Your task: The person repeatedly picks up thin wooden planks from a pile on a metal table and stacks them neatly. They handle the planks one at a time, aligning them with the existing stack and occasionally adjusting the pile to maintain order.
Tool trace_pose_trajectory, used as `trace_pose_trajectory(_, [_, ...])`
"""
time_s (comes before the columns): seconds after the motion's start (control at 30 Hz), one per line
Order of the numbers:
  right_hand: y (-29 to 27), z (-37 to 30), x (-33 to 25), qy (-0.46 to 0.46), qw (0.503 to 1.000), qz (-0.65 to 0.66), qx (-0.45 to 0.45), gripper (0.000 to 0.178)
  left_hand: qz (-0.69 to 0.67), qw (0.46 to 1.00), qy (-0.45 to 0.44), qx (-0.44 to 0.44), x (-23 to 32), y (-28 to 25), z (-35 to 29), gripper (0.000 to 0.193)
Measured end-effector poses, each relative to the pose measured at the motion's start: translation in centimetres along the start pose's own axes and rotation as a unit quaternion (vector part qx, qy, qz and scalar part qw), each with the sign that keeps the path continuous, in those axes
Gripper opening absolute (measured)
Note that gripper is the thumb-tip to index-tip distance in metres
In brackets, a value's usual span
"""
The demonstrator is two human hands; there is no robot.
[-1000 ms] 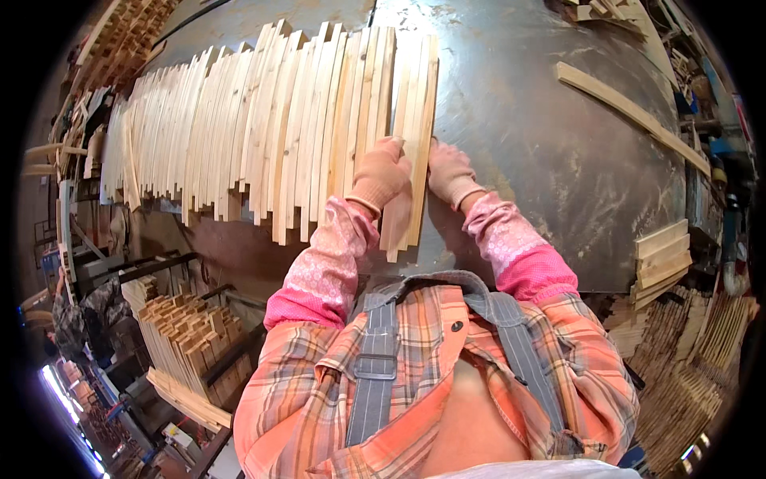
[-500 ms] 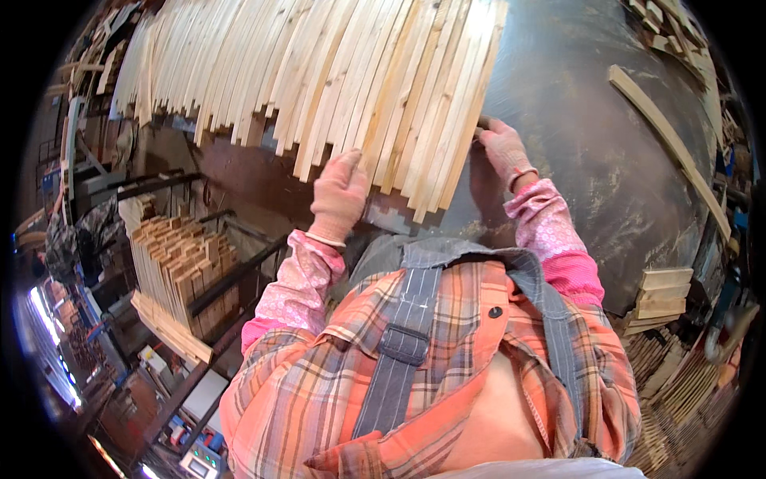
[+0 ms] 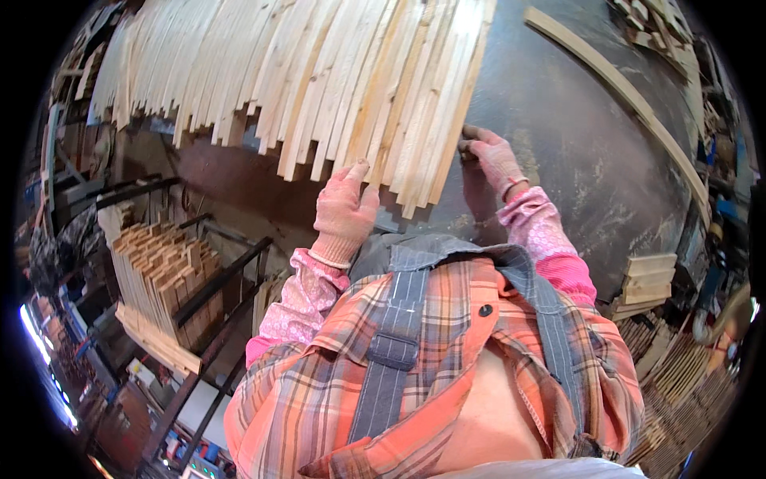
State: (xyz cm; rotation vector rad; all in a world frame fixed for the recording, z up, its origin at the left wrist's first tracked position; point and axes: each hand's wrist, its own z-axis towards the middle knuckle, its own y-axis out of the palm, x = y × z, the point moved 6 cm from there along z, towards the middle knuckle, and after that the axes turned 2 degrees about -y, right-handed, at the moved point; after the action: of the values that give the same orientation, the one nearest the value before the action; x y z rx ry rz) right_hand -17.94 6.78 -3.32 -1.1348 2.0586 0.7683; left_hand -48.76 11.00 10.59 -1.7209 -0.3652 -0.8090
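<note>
A wide row of pale wooden strips (image 3: 351, 88) lies side by side on a dark, smooth table, with uneven near ends. My left hand (image 3: 345, 211), in a light knitted glove, is at those near ends. Its fingertips meet the strips and its thumb stands apart. Beyond the row's right edge is my gloved right hand (image 3: 493, 162), fingers stretched toward the outermost strip, with a dark, soiled look at the tips. Whether they touch that strip is hard to tell. Neither hand is wrapped round a strip.
On the table's right side lies a long, bowed-looking board (image 3: 630, 96). A stack of short wood pieces (image 3: 163, 275) stands at lower left behind dark metal rails (image 3: 223, 283). More short boards (image 3: 648, 279) are piled at right, and wood scraps (image 3: 650, 36) lie at far right.
The view has shifted slightly. My left hand has moved a little right along the strip ends, its thumb more apart. The long board's far end appears farther left and away.
</note>
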Motion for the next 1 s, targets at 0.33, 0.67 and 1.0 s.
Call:
trace_pose_trajectory(0.33, [-1.4, 0.3, 1.3, -0.013, 0.973, -0.212, -0.091, 0.038, -0.075, 0.993, 0.093, -0.014, 7.5, 3.7, 2.8, 0.041])
trace_pose_trajectory(0.67, [-8.4, 4.9, -12.8, -0.096, 0.825, -0.553, -0.07, 0.043, 0.243, 0.96, 0.126, -0.05, 12.9, 16.8, 12.7, 0.075])
trace_pose_trajectory(1.0, [-29.4, 16.7, -33.7, -0.121, 0.598, -0.768, 0.196, 0.095, 0.27, 0.954, 0.131, -0.011, 12.3, 17.3, 13.4, 0.064])
